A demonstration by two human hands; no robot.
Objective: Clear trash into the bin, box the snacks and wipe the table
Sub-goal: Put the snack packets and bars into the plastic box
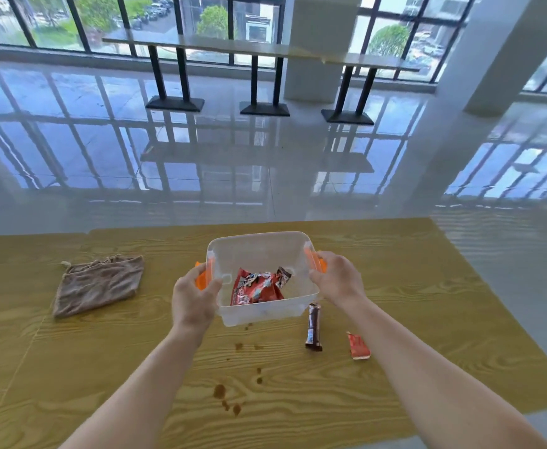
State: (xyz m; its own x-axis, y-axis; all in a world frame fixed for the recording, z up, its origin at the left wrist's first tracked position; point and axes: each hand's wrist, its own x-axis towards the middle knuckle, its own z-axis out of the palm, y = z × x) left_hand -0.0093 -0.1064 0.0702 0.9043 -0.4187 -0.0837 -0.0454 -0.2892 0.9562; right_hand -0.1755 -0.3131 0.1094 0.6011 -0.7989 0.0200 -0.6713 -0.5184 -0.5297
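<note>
A clear plastic box (259,249) with orange side clips sits tilted toward me on the yellow wooden table (395,286). My left hand (194,298) grips its left side at the clip. My right hand (337,277) grips its right side. Inside the box lie a red snack packet (254,286) and a small dark wrapper (284,276). A dark brown snack bar (313,327) lies on the table just right of the box's near corner. A small red-orange packet (358,346) lies further right. A brown cloth (98,285) lies crumpled at the left.
Brown spill spots (220,391) dot the table between my forearms, with more drops (239,346) nearer the box. Beyond the table is a glossy tiled floor, a long counter table (265,50) on black legs by the windows, and white pillars at the right.
</note>
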